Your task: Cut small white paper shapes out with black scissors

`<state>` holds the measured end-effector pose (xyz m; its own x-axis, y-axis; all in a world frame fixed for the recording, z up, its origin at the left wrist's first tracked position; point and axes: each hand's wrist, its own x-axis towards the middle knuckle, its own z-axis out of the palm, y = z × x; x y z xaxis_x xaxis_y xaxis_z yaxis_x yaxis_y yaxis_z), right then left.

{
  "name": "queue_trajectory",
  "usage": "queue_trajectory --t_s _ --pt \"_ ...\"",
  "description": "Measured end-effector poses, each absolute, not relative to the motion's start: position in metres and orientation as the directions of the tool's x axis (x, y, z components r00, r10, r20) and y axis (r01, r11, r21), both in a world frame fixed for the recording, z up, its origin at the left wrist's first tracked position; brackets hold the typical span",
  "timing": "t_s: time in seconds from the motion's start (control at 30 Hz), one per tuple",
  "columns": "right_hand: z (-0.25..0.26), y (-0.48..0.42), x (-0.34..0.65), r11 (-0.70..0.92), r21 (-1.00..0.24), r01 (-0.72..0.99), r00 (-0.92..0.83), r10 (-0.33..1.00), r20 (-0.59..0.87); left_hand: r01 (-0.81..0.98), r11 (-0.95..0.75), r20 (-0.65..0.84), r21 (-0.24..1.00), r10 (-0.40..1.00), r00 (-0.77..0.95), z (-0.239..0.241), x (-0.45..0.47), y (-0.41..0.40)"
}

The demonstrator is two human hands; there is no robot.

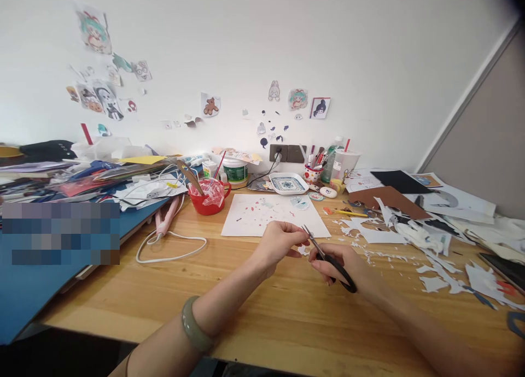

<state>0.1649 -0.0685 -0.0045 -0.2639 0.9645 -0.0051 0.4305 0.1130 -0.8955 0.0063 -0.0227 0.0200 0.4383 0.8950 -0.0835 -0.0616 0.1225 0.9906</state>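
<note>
My right hand (334, 262) grips a pair of black-handled scissors (338, 273), whose metal blades point up and to the left. The blade tips come close to the fingers of my left hand (281, 240). That hand is closed in a pinch; whatever lies between thumb and forefinger is too small to make out. Just below these fingers a small white paper scrap (303, 250) shows, and I cannot tell whether it is held or lies on the table. Behind both hands lies a white sheet (241, 216) with small coloured cut-out pieces scattered over it.
White paper offcuts (435, 281) litter the wooden table (254, 322) on the right, near a brown sheet (394, 199). A red mug (207, 202), a patterned square dish (288, 183) and a pen cup (313, 174) stand behind. A white cord (176, 259) loops at left.
</note>
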Motion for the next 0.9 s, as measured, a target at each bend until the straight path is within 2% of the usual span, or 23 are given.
queue_trajectory --t_s 0.3,0.9 --pt "-0.005 -0.068 0.166 0.115 -0.897 0.427 -0.258 0.966 0.001 -0.186 0.246 -0.136 0.951 0.876 0.463 0.014 0.009 -0.025" --pt "-0.008 -0.065 0.167 0.116 -0.907 0.406 -0.278 0.96 -0.002 -0.288 0.335 -0.171 0.897 0.865 0.472 0.009 0.011 -0.027"
